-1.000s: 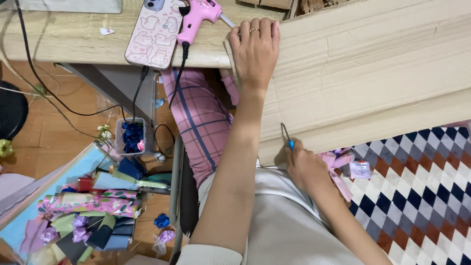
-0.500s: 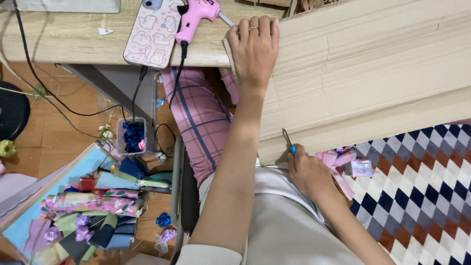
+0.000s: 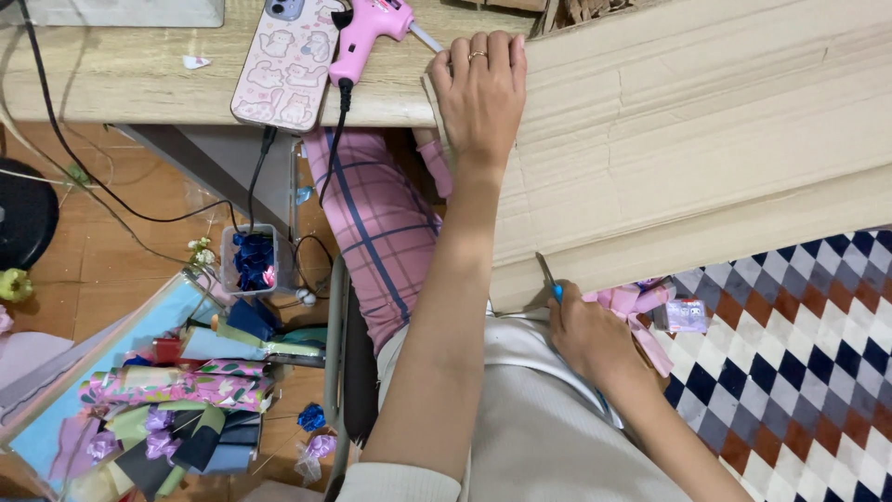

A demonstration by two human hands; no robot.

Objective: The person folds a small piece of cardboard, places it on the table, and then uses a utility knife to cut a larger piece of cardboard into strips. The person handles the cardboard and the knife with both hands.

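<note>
At the near edge of the wooden surface [image 3: 139,79], seen from the head camera, the left hand [image 3: 478,88] lies flat, fingers spread and released, palm pressing the end of a big cardboard sheet [image 3: 706,139]. It pins, it does not grasp. The cardboard runs long from that hand out to the right, its long axis roughly along the surface's edge, and it overhangs the lap below.

Down at the cardboard's lower edge, the right hand [image 3: 595,339] is clenched around a pair of blue-handled scissors [image 3: 550,279]. The blades poke upward and meet the cardboard's bottom edge close to its left corner. So the sheet lies up and away from the scissor grip, and the right hand is plainly the nearer one to that edge, with the left well apart at the top.

Just left of the left hand, a pink glue gun [image 3: 367,33] rests on the surface, nozzle pointing toward the fingers, and a phone in a pink patterned case [image 3: 283,60] sits beside it. Right of the scissor hand, pink ribbon [image 3: 632,302] lies on a checked cloth [image 3: 799,372]. On the floor at lower left, rolls of wrapping paper [image 3: 177,386] crowd together.
</note>
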